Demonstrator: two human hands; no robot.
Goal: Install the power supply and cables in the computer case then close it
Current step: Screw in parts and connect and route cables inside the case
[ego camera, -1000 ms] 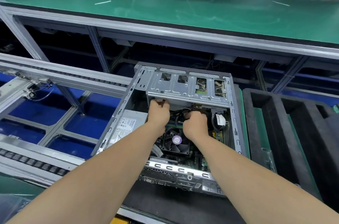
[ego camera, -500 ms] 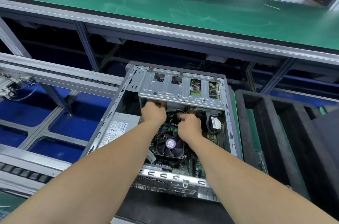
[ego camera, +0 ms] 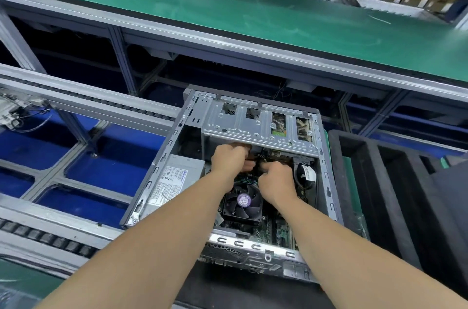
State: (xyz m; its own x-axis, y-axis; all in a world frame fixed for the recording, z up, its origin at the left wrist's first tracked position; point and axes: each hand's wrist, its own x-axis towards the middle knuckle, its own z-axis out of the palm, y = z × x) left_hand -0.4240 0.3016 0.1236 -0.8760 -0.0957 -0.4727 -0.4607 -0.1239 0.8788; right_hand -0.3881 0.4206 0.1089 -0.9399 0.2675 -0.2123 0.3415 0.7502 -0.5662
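The case point(ego camera: 162, 169) lay open on its side on a black mat point(ego camera: 240, 291), with the power supply point(ego camera: 174, 182) seated in its near-left corner, label up, and a foam tray point(ego camera: 379, 182) just beside the case on the right. Both hands reached inside, under the edge of the drive cage point(ego camera: 255, 126) and beyond the fan point(ego camera: 243, 201). The left hand point(ego camera: 229, 159) had its fingers curled round the black cables point(ego camera: 256, 159), while the right hand point(ego camera: 277, 182), also curled, pinched the same bundle from the other side.
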